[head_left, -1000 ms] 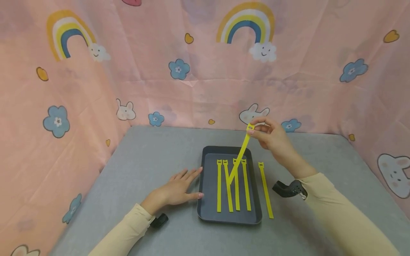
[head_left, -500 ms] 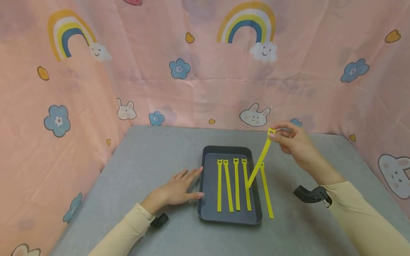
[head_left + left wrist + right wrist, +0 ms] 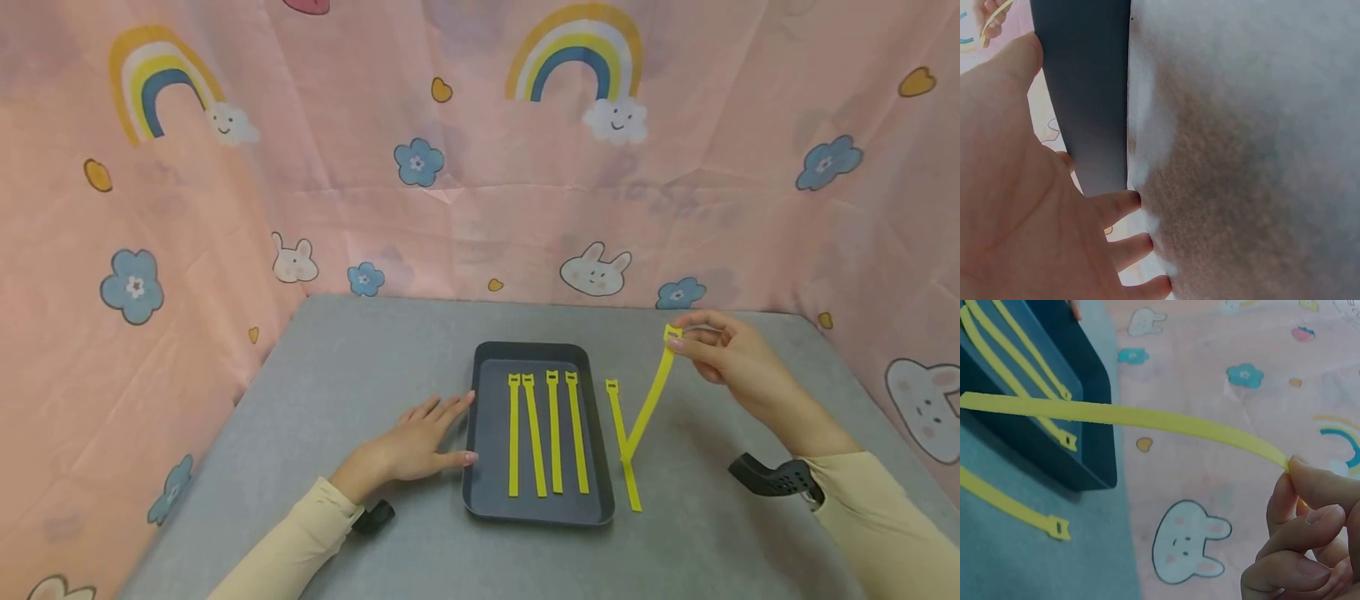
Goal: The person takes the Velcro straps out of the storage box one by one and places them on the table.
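While fingers pinch one strap, five others rest.

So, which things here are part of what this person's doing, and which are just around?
Seemingly part of it:
- held strap, pinched by the right hand
- four straps in the dark tray, left hand at its edge
- loose strap beside the tray

Seemingly just around:
- pink curtain
- grey table
- black wrist devices

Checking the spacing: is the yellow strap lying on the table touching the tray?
Apart. The head view shows grey table between the yellow strap and the tray.
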`<state>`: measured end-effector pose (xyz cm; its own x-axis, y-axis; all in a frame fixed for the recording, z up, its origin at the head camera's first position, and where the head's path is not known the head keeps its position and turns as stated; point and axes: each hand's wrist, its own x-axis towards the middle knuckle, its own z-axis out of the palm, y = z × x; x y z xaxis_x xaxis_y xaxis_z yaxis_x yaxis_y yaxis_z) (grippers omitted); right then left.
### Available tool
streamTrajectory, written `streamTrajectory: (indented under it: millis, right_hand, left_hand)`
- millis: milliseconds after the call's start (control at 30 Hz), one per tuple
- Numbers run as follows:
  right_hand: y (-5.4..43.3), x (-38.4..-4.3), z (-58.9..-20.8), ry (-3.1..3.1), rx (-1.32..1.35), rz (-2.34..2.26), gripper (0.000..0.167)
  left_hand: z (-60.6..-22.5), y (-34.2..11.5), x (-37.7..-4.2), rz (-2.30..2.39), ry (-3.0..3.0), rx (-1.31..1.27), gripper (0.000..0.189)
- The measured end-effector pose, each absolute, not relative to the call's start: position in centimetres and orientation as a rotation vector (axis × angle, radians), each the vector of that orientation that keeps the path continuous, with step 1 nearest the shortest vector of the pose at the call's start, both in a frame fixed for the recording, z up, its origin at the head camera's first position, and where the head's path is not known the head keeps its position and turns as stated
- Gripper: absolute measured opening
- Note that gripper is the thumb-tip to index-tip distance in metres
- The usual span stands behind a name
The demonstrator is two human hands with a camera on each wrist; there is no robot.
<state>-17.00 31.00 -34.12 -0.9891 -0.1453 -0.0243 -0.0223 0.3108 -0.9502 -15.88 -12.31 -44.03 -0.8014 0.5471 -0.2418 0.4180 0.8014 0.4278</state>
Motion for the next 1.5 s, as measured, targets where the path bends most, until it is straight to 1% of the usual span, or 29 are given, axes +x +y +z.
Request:
streamTrajectory:
  millis: [200,433,567,633,867,1000,1333,1500]
  right_hand:
    - [32.4,-16.4,-34.7,2.493,-0.121,-1.601,0.024]
    - [33.0,-16.2,-35.2,2.437,-0.16,-1.521,0.017]
    - [33.0,-16.5,-35.8,2.439,-0.164,-1.474,0.019]
    - [32.9,-16.7,-36.2,2.458,-0.157,-1.442,0.022]
    - [32.4,-17.1,-37.5,2.58,-0.158,-1.308,0.047]
    - [32.3,-17.6,-38.3,2.628,-0.151,-1.275,0.049]
    - [31.9,-19.0,-40.6,2.69,-0.183,-1.306,0.046]
    - [31.6,-19.4,-41.8,2.779,-0.224,-1.222,0.039]
  left_hand:
    - [-43.8,-12.3,-15.7,0.531,2.634,0.748,0.09]
    - [-43.7,-12.3,-15.7,0.519,2.627,0.737,0.09]
    - [-43.6,-12.3,-15.7,0.52,2.638,0.733,0.088]
    - [-43.6,-12.3,-15.7,0.513,2.638,0.725,0.088]
    - [-43.8,-12.3,-15.6,0.497,2.63,0.722,0.089]
    - [-43.8,-12.3,-15.7,0.505,2.629,0.735,0.09]
    - [-44.3,-12.4,-16.0,0.492,2.631,0.718,0.091]
    - [-44.5,-12.4,-16.0,0.487,2.64,0.723,0.091]
